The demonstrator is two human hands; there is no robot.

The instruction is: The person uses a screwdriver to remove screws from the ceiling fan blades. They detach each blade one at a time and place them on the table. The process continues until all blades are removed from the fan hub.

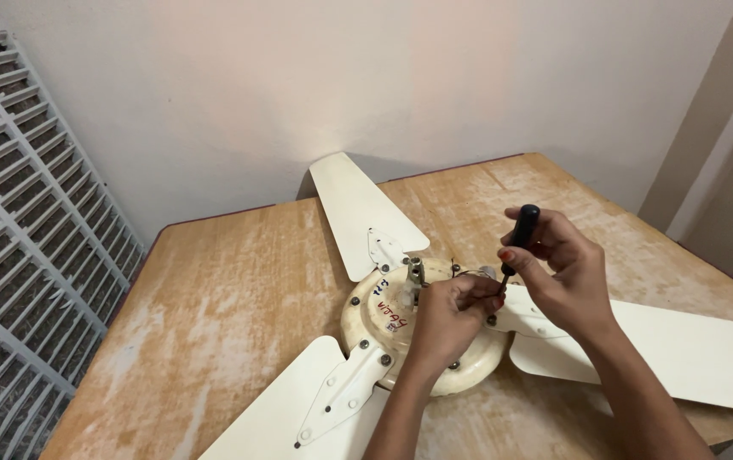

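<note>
Gripping black-handled screwdriver in our right hand, shaft near upright, tip down on cream fan hub mid-counter; our left hand curls closed at tip, steadying; blades spread outward; left hand nearer screw

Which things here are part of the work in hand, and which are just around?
In use: cream round ceiling fan motor housing with three cream blades; black-handled screwdriver in the right hand; left hand at the screw.
Just around: worn wooden table; white metal window grille.
</note>
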